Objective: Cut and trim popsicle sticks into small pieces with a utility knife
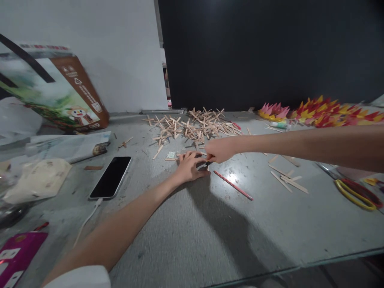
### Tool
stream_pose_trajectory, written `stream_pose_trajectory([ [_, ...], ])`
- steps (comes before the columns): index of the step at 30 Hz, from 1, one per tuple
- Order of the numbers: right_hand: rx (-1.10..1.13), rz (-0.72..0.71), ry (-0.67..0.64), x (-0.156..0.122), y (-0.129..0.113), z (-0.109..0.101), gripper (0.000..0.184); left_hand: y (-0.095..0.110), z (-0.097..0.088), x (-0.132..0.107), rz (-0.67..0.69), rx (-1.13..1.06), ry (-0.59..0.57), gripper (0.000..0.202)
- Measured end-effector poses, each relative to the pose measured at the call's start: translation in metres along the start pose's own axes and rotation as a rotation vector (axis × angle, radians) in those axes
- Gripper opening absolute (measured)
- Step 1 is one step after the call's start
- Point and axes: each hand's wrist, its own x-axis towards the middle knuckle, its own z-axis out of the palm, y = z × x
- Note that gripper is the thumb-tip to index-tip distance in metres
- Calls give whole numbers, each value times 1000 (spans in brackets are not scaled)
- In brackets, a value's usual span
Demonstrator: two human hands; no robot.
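Observation:
My left hand [189,167] rests on the grey table [192,232], fingers curled down over something small that I cannot make out. My right hand [219,151] reaches in from the right and pinches a small dark item just beside the left fingertips. A pile of wooden stick crosses [192,126] lies just beyond both hands. A red pencil [233,185] lies on the table to the right of the left hand.
A black phone [111,177] with a white cable lies to the left. A cardboard box [54,90] leans at the back left above papers. Loose sticks [288,180], yellow-handled scissors [357,194] and red-yellow paper shapes [324,112] are at the right.

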Motion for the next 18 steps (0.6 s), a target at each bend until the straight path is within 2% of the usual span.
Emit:
stream_pose_trajectory([
  [4, -245, -265, -40, 4, 12, -4, 15, -1, -1, 0, 7, -2, -9, 53],
  [6, -264, -296, -55, 5, 15, -5, 15, -1, -1, 0, 14, -8, -9, 53],
  [10, -131, -170, -40, 2, 10, -6, 17, 0, -1, -1, 13, 1, 4, 50],
  [14, -2, 33, -17, 0, 2, -1, 34, -1, 2, 0, 17, 1, 10, 53],
  [18, 27, 123, -30, -3, -2, 2, 39, -2, 3, 1, 12, 0, 7, 56],
])
